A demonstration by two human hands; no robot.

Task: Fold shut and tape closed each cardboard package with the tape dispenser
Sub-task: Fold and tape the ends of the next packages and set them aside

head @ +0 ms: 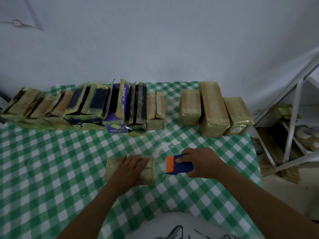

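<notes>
A small flat cardboard package (111, 167) lies on the green checked tablecloth (51, 169) in front of me. My left hand (128, 169) presses flat on its top with straight fingers. Just right of the package, my right hand (201, 163) grips a blue tape dispenser (179, 165) with an orange front, its orange end facing the package. The dispenser is a short gap away from the package's right end.
A row of open packages (96, 107) with raised flaps lines the table's back left. Three taped packages (214, 109) stand at the back right. A metal frame (291, 121) and more cardboard lie off the table's right edge.
</notes>
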